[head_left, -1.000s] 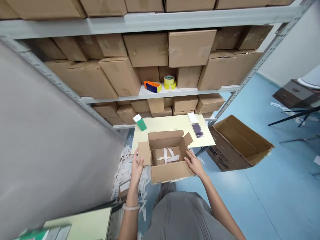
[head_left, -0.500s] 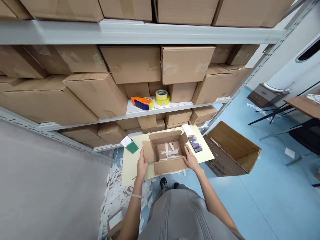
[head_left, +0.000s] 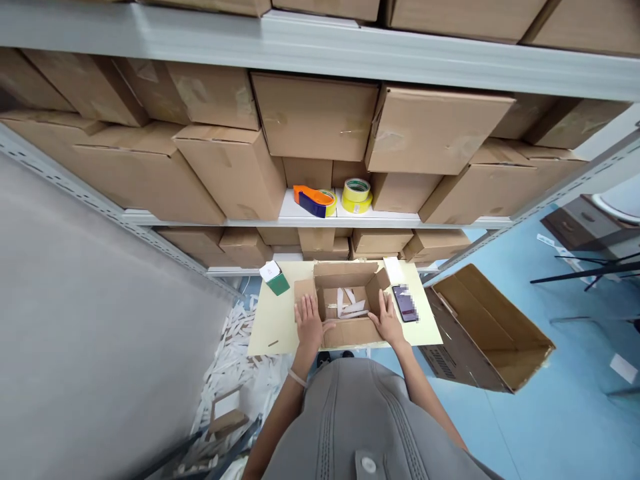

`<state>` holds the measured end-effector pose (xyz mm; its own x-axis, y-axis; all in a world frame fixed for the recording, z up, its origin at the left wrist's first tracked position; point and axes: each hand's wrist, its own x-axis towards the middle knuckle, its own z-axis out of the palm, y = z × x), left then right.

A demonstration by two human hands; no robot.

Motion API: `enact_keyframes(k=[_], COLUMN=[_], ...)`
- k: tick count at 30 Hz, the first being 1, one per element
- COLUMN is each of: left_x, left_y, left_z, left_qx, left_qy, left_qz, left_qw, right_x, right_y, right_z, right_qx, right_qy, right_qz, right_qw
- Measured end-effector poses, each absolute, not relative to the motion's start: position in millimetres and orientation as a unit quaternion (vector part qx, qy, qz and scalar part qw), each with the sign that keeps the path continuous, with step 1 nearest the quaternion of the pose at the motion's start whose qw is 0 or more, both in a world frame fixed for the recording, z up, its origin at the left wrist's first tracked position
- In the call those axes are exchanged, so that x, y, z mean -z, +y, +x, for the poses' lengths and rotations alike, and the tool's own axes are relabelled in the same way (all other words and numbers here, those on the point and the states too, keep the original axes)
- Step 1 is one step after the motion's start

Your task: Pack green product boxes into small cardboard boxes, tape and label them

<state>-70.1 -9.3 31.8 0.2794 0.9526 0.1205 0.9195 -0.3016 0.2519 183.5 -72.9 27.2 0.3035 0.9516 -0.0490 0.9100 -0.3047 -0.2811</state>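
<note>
An open cardboard box [head_left: 349, 331] rests on a pale yellow board in front of me, its flaps folded outward. White paper strips [head_left: 353, 307] lie on its bottom. My left hand [head_left: 309, 321] is flat on the left flap, fingers spread. At the box's right side, my right hand [head_left: 387, 321] touches the near corner and right flap, fingers apart. Right of that hand lies a smartphone [head_left: 404, 303], its screen partly pixelated. A small green and white box [head_left: 275, 278] sits on the board's left part.
The yellow board [head_left: 270, 327] juts out from shelving packed with cardboard boxes [head_left: 315, 110]. An orange and blue tape dispenser [head_left: 315, 201] and yellow tape rolls [head_left: 357, 195] stand on a shelf. A large open carton [head_left: 490, 333] is at right. Paper scraps [head_left: 235, 373] cover the floor at left.
My left hand has moved from gripping the left flap's edge to lying flat over the flap. The right hand's fingers have spread. My view has shifted left and closer to the shelves.
</note>
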Motion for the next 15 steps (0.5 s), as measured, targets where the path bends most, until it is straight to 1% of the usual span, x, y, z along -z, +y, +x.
enact_keyframes(k=[6, 11, 15], left_x=[-7.0, -2.2, -6.2], left_y=[-12.5, -11.2, -10.2], left_z=[-69.0, -66.3, -66.8], left_qx=[-0.118, -0.129, -0.11], left_qy=[0.604, 0.598, 0.592], left_qz=[0.785, 0.788, 0.795], left_qw=[0.069, 0.066, 0.069], right_x=[-32.6, -38.5, -41.9], right_y=[-67.6, -62.8, -58.0], right_z=[194.0, 193.8, 195.6], right_qx=[-0.168, -0.188, -0.218], right_qy=[-0.562, -0.555, -0.544], right_qz=[-0.81, -0.81, -0.81], right_qw=[0.018, 0.014, 0.017])
